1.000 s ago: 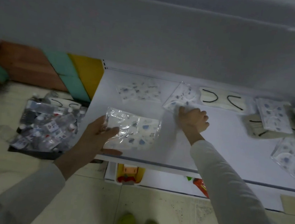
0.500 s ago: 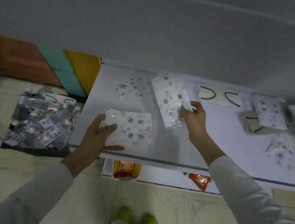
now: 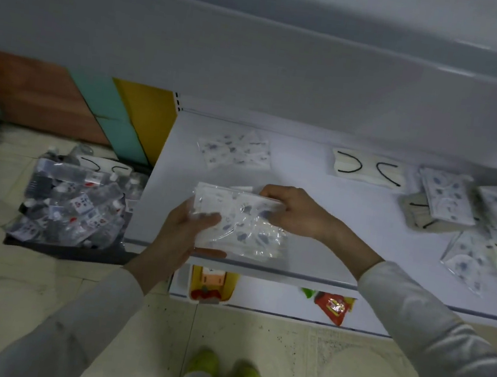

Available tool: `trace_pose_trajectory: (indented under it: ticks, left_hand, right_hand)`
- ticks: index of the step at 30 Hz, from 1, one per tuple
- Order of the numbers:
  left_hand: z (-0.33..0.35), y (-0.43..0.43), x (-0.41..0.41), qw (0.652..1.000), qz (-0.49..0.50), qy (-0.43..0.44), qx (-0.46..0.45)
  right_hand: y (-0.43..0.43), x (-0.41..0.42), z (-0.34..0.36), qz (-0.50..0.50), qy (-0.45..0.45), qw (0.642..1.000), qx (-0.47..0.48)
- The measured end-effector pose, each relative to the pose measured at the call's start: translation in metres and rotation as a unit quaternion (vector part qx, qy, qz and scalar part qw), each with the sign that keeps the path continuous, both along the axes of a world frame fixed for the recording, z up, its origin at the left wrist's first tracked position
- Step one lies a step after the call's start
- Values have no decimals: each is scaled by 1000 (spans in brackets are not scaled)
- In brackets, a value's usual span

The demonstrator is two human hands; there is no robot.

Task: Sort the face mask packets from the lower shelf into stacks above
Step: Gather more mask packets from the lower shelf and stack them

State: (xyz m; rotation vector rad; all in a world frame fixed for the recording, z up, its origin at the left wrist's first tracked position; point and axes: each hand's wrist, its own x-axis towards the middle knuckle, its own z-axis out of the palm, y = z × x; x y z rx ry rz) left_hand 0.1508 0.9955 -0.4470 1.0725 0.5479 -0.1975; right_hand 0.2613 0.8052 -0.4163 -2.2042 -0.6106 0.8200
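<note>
Here are the clear, crinkly plastic packets of white face masks with blue-grey print (image 3: 243, 222), up in the air just over the front lip of the white upper shelf (image 3: 345, 231). It looks like two of them, one laid on the other. The left hand (image 3: 185, 234) grips their near-left end, thumb on top and fingers flat beneath, a sensible cradle for slippery film. The right hand (image 3: 294, 212) curls its fingers over the far edge and pinches it, squaring the pair up, I'd judge, so they go down as one. Behind them a matching printed packet (image 3: 233, 152) lies flat at the back of the shelf, the likely home. Off to its right sits a cream packet with black ear loops (image 3: 366, 171), kept apart by kind, then a loose heap of mixed packets (image 3: 446, 200). On the floor at left stands a black tray of small bottles (image 3: 73, 204).
</note>
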Motion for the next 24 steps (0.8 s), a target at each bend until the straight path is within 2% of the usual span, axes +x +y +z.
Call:
trace_pose_trajectory:
  ticks: [2, 5, 7, 10, 16, 19, 22, 24]
  left_hand:
    - [-4, 12, -6, 1000, 9, -11, 11]
    - [-10, 35, -17, 999, 26, -36, 21]
    - [-10, 50, -24, 997, 46, -47, 27]
    - [-10, 73, -35, 995, 73, -46, 49]
    - [-6, 100, -49, 991, 84, -56, 89]
    - [-9, 103, -51, 990, 92, -57, 90]
    - [-15, 102, -50, 989, 113, -44, 84]
    - [-19, 100, -48, 990, 113, -39, 82]
  right_hand:
    - [13, 3, -2, -22, 2, 1000, 12]
    - [30, 26, -22, -169, -59, 983, 37]
    - [40, 50, -42, -254, -102, 961, -24]
    - [59, 81, -70, -317, -116, 932, -130]
    - [106, 100, -98, -374, -148, 881, -249]
    - [114, 108, -102, -393, -117, 881, -237]
    - [109, 112, -106, -436, -54, 881, -176]
    - [102, 113, -106, -427, -52, 889, -157]
